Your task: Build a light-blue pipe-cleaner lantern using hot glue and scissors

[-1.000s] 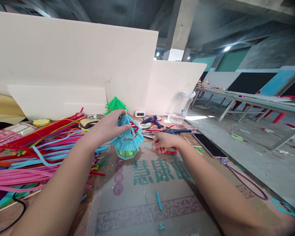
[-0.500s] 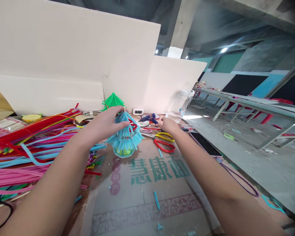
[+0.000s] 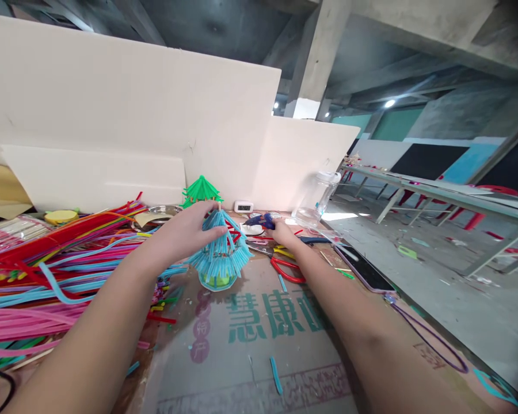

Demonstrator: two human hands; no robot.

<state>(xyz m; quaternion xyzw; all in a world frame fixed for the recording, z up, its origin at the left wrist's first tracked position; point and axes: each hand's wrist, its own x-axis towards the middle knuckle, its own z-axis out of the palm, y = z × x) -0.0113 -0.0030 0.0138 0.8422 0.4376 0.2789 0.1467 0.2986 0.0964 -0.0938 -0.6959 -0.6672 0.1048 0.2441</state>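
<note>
My left hand (image 3: 194, 229) is closed round the upper part of a light-blue pipe-cleaner pavilion (image 3: 220, 259), thumb in front and fingers behind. The model stands upright on cardboard, showing red strips inside and a green base. At the back of the table, my right hand (image 3: 282, 233) has its fingers round the handle of a dark-blue glue gun (image 3: 259, 221), whose nozzle points left. Red-and-yellow-handled scissors (image 3: 287, 270) lie under my right wrist and are partly covered. A green pavilion roof (image 3: 201, 190) rises behind my left hand.
Bundles of coloured pipe cleaners (image 3: 60, 276) cover the left side. A small white digital timer (image 3: 243, 206) and a clear plastic jug (image 3: 317, 198) stand at the back. A phone (image 3: 365, 267) lies along the right edge. White boards (image 3: 133, 115) wall off the back.
My right hand has moved left onto the glue gun's handle. My left hand stays on the blue pavilion. The view has tilted slightly upward.
</note>
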